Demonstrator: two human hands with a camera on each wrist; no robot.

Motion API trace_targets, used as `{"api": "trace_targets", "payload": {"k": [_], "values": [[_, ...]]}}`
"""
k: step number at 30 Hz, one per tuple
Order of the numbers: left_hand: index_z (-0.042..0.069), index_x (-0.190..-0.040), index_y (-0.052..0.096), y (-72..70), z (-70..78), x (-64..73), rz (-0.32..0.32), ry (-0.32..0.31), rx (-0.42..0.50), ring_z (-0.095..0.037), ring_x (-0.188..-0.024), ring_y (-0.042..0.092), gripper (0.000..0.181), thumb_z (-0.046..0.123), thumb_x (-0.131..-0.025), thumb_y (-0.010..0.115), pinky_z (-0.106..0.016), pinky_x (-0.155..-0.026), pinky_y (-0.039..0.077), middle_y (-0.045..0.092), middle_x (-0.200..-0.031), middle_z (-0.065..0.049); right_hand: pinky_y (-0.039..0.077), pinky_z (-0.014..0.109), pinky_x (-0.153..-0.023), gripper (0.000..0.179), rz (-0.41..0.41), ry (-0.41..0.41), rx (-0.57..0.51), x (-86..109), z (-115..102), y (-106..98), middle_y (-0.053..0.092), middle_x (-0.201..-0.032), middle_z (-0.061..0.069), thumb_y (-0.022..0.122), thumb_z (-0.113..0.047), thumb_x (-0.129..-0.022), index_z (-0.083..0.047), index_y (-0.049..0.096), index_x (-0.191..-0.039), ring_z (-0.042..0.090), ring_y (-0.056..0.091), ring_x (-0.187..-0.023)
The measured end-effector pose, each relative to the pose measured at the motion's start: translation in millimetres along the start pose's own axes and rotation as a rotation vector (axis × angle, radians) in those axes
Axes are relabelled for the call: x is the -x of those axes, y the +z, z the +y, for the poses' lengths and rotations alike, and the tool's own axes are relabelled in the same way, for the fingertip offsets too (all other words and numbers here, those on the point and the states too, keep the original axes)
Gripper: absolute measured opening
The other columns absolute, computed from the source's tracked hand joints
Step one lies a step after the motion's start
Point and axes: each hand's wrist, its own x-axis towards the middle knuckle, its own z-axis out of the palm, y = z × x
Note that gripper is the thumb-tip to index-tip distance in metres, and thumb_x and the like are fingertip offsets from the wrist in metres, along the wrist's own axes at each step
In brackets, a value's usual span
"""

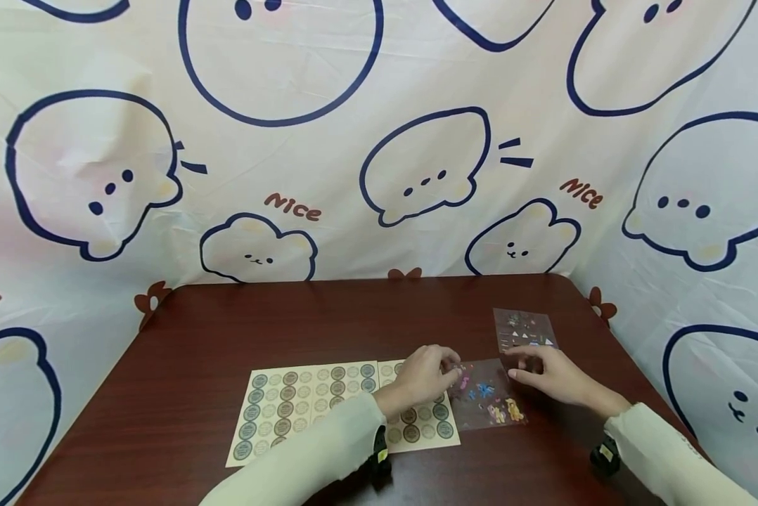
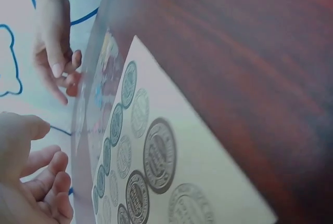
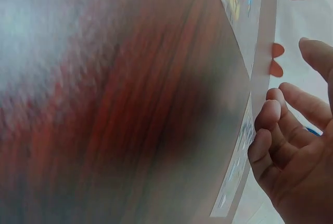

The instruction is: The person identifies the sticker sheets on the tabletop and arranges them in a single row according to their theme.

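A clear sheet with small colourful figures [image 1: 483, 411] lies on the table between my two hands. My left hand [image 1: 425, 376] is over its left side and the neighbouring cream sheet of round stickers [image 1: 444, 444]. In the left wrist view, that hand [image 2: 31, 177] has loosely bent fingers, the thumb apart and nothing between them. By the clear sheet's upper right corner is my right hand [image 1: 553, 377], just in front of a second clear sheet with small prints [image 1: 524, 325]. The right wrist view shows its fingers [image 3: 291, 130] relaxed and half curled, with nothing held.
Another cream sheet of round stickers [image 1: 309, 393] lies at the left, partly covered by my left sleeve [image 1: 316, 446]. All sheets lie on a dark red-brown wooden table [image 1: 328, 316]. A cloth printed with cartoon animals [image 1: 328, 161] hangs behind and around it.
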Motion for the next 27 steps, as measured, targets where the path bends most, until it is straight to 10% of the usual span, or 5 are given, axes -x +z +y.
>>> {"api": "trace_targets", "payload": {"k": [27], "values": [[0.015, -0.137, 0.062, -3.5, -13.1, -23.9, -0.05, -0.042, 0.059, -0.019, -0.104, 0.061, 0.039, 0.025, -0.1, 0.063, -0.031, -0.082, 0.05, 0.069, -0.108, -0.001, 0.04, 0.026, -0.054, 0.044, 0.113, 0.171, 0.04, -14.6, 41.7, -28.9, 0.062, -0.085, 0.006, 0.069, -0.03, -0.096, 0.001, 0.065, -0.128, 0.01, 0.047, -0.061]]}}
